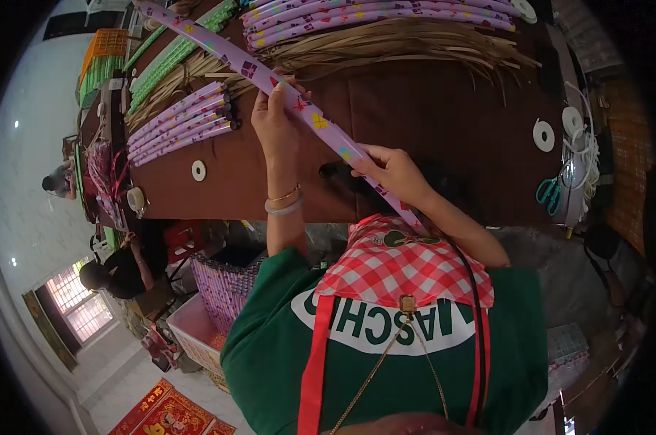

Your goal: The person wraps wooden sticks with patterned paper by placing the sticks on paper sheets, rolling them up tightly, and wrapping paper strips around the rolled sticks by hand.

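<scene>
A long lavender tube [252, 70] printed with colourful butterflies and gift shapes slants from the upper left down to my apron. My left hand [276, 119] grips it around the middle, thumb on top. Lower along it, my right hand [397, 172] has its fingers closed around the tube, near the apron end. That lower end lies against the red checked apron [415, 272], so its tip is hard to make out. Beneath the tube spreads a brown-covered table [429, 101]. A dark object [335, 171] is partly hidden behind my right hand.
Matching tubes [386, 14] lie along the far side, with shorter ones [183, 127] at left. Brown dry strips [400, 43] and green tubes [170, 65] lie beside them. White rolls [199, 170] and teal scissors [549, 194] rest near the edges. A co-worker [121, 279] is at left.
</scene>
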### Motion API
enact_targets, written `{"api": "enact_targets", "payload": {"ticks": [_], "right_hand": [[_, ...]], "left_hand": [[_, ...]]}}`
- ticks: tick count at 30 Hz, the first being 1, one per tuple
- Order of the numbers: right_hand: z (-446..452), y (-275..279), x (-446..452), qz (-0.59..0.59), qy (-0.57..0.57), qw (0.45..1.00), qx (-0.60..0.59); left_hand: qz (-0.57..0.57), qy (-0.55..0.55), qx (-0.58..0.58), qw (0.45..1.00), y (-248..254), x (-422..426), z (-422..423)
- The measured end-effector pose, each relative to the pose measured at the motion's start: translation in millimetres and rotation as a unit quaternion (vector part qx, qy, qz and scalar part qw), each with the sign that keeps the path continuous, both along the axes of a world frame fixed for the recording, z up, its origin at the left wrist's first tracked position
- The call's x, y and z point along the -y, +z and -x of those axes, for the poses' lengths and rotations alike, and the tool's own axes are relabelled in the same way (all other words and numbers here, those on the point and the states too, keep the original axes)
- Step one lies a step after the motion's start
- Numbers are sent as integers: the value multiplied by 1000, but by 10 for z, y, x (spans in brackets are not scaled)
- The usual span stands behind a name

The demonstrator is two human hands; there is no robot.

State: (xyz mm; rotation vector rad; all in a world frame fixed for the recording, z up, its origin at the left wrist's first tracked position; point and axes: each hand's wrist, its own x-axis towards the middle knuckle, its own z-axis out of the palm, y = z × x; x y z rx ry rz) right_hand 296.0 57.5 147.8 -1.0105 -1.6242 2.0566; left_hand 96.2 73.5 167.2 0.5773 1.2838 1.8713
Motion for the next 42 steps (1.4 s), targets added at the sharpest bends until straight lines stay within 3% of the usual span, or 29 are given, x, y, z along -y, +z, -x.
{"api": "enact_targets", "payload": {"ticks": [1, 5, 7, 11, 13, 14, 21, 26, 32, 36, 38, 39, 42], "right_hand": [[-49, -43, 21, 43, 17, 999, -23], [-297, -221, 95, 31, 17, 999, -18], [-381, -321, 148, 123, 15, 991, -43], [-360, -281, 252, 152, -24, 986, -66], [-311, -32, 257, -85, -16, 988, 126], [-302, 8, 238, -116, -6, 985, 127], [-346, -158, 285, -73, -13, 993, 92], [-424, -201, 203, 138, 17, 990, -26], [-496, -230, 167, 263, -9, 961, -81], [-338, -200, 157, 234, -59, 968, -65], [-229, -187, 151, 43, 2, 999, 22], [-228, -149, 88, 17, 56, 996, 67], [-284, -394, 153, 16, -15, 1000, -13]], "left_hand": [[1, 0, 1, 1000, -22, 10, 10], [8, 3, 25, 1000, -108, 61, 68], [11, 9, 27, 1000, -132, 61, 85], [-5, 3, 46, 999, -222, 46, 145], [-2, 7, 42, 999, -258, 39, 177], [2, 9, 42, 999, -276, 34, 198], [20, -4, 27, 999, -293, 65, 235], [10, -4, 50, 999, -317, 57, 239], [-10, -4, 74, 997, -328, 72, 239], [-10, -1, 64, 998, -302, 63, 234], [-13, -4, 60, 998, -299, 42, 240], [-16, -5, 57, 998, -298, 40, 237], [22, -6, 28, 999, -314, 86, 275]]}}
